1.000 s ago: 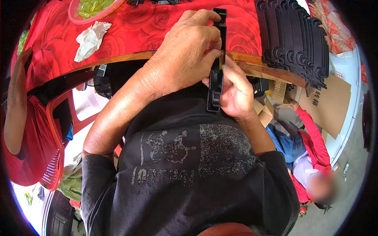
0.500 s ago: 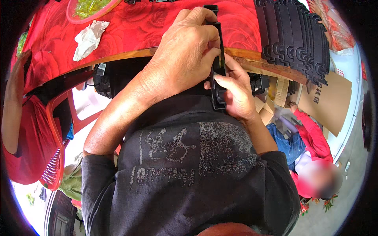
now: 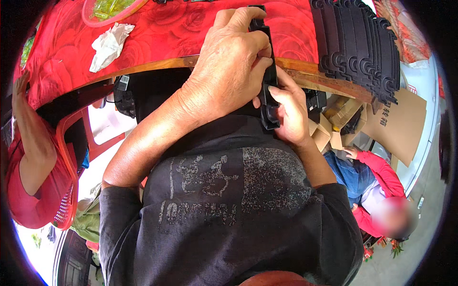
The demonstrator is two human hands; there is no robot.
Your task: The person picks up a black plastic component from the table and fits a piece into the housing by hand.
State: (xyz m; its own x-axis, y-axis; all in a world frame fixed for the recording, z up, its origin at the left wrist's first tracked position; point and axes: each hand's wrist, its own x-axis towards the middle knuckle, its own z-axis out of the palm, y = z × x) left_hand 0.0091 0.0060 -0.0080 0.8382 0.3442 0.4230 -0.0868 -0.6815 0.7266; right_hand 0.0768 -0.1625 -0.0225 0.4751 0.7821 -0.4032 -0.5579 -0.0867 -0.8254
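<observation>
A long, narrow black plastic part [image 3: 270, 78] with raised side walls stands upright in the view, between my two hands over the table's front edge. My left hand [image 3: 231, 64] curls over its upper half, fingertips pressed along the channel and at the top end. Lower down, my right hand [image 3: 290, 107] grips the part from the right, its thumb on the front near the hooked bottom end. Whatever lies beneath my left fingertips is hidden.
Many similar black parts [image 3: 355, 52] lie stacked on the red-clothed table's right side. At left are a crumpled white tissue [image 3: 111, 46] and a pink-rimmed bowl [image 3: 86, 18] of yellow-green pieces. People in red sit on both sides; cardboard boxes [image 3: 322, 136] stand below right.
The black part has tilted slightly, and both hands have shifted a little with it. The person at left has moved an arm; the person at right has moved a hand beside the boxes.
</observation>
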